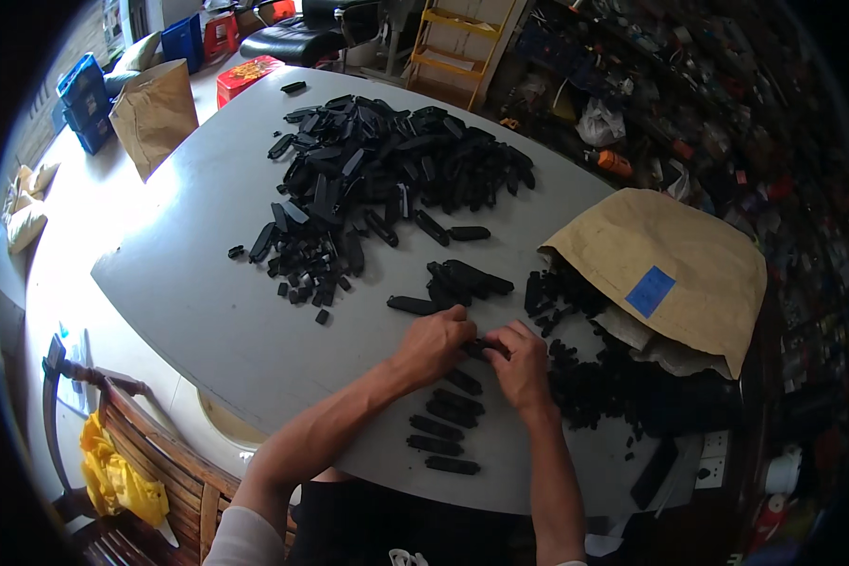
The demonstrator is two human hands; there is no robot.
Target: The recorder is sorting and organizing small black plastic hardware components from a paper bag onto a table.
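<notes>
- I am seeing the right hand (pixel 521 366) pinching a small dark piece (pixel 479 349) narrowly between thumb and fingers.
- The left hand (pixel 434 341) is closing its fingers around the piece's other end; its fingertips are partly hiding.
- The piece is sitting between both hands, above the near half of the grey table (pixel 208 283).
- Nearer the body, black strips (pixel 435 445) are lying in a rough column.
- Just beyond the hands, a cluster of elongated black parts (pixel 472 278) is resting.
- Right of the hands, tiny black parts (pixel 590 389) are spreading beside a tan paper bag (pixel 679 250) bearing a blue patch (pixel 651 291).
- Farther out, a large heap of black casings (pixel 396 156) is covering the table's far part.
</notes>
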